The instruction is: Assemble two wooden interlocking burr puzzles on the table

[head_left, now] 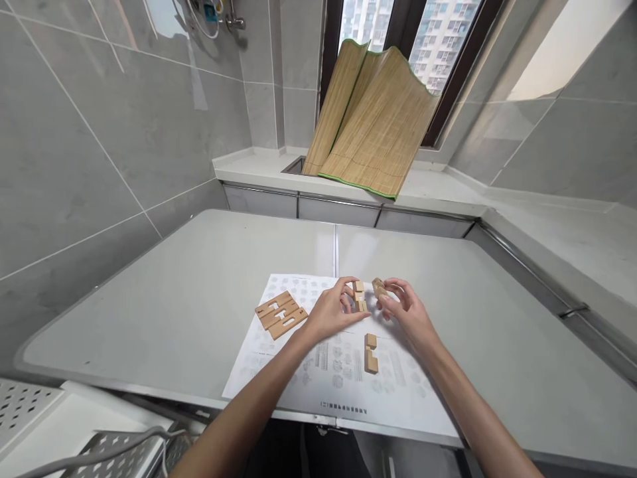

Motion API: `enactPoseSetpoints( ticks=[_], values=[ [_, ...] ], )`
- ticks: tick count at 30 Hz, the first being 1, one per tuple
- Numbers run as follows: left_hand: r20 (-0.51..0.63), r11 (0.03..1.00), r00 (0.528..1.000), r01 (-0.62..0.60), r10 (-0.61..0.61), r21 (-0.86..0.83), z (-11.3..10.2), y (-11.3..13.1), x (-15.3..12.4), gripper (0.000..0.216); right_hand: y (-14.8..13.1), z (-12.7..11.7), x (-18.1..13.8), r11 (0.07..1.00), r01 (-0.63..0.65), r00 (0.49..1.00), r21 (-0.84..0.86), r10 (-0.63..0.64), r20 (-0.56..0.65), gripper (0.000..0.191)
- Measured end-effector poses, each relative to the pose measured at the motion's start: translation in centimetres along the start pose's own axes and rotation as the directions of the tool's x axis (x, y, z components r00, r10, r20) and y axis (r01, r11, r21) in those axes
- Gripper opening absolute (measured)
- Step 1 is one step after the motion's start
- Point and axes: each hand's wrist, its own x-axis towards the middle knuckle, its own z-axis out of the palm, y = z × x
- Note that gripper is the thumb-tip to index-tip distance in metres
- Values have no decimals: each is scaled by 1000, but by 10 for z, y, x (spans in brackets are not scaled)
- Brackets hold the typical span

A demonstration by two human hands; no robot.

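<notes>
Your left hand (332, 311) has its fingers clamped on a notched wooden piece (359, 296), and your right hand (407, 312) pinches a 2nd block (379, 288) just beside it, above the instruction sheet (303, 372). Line the notches squarely before pressing. Another piece (370, 352) lies below your fingers; the flat pieces (280, 313) rest left on the counter (174, 292).

Sheet (298, 372) on table (174, 292); notched pieces (280, 313) left, single block (370, 352) centre (nearer person); mat (373, 126) behind.
</notes>
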Motion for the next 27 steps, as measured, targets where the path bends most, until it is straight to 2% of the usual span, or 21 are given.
enactPoseSetpoints(
  ticks=[3,7,9,14,21,27],
  values=[
    [-80,998,996,-34,38,56,1,-5,1,71,8,2,3,1000,6,1000,6,-6,28,64],
    [-126,981,988,-63,87,185,0,-6,-1,68,9,6,0,1000,-13,994,17,11,110,55],
    [-112,962,988,-73,106,265,1,-5,-2,63,7,9,-1,1000,-10,994,5,10,113,55],
    [-52,898,982,-143,180,416,4,-3,-6,54,3,16,-6,986,60,993,-155,-43,109,55],
    [17,841,956,-267,294,471,6,-3,-9,47,4,14,-7,981,103,982,-167,-74,171,47],
    [50,774,919,-357,390,524,6,-7,-9,46,5,12,-8,948,148,984,-281,-112,140,46]
  ],
)
